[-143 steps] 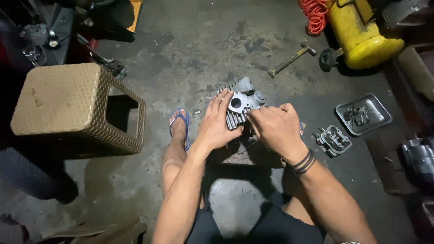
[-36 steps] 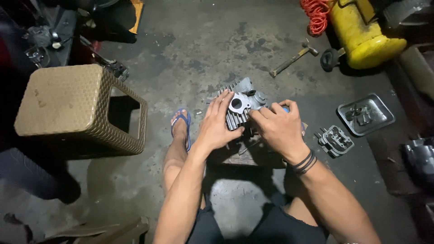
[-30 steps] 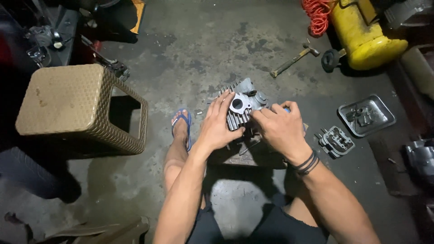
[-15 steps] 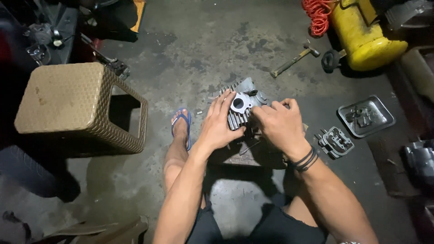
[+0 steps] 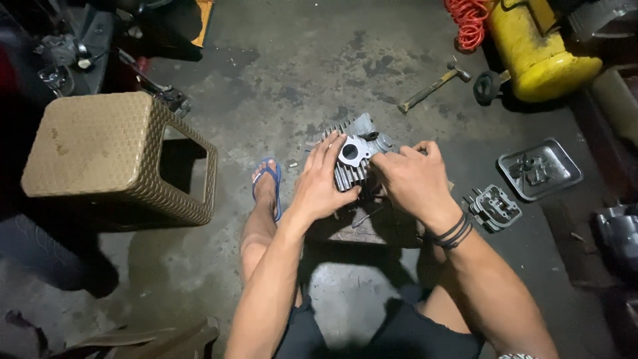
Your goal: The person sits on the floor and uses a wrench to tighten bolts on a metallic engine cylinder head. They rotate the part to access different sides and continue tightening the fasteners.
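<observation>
A grey finned metal engine cylinder (image 5: 351, 158) rests on a low block in front of me, its round port facing up. My left hand (image 5: 321, 183) lies over its left side, fingers spread along the fins. My right hand (image 5: 411, 176) grips its right side, fingers curled toward the top edge; whether it pinches a small part there is hidden. Black bands circle my right wrist.
A woven tan stool (image 5: 113, 156) stands at the left. My foot in a blue sandal (image 5: 267, 185) is beside the block. A finned engine head (image 5: 494, 207) and a metal tray (image 5: 539, 168) of parts lie at the right. A hammer (image 5: 433, 84), yellow tank (image 5: 533, 45) and orange hose (image 5: 468, 18) are behind.
Both hands stay on the cylinder with only small shifts of the fingers. The view has hardly moved.
</observation>
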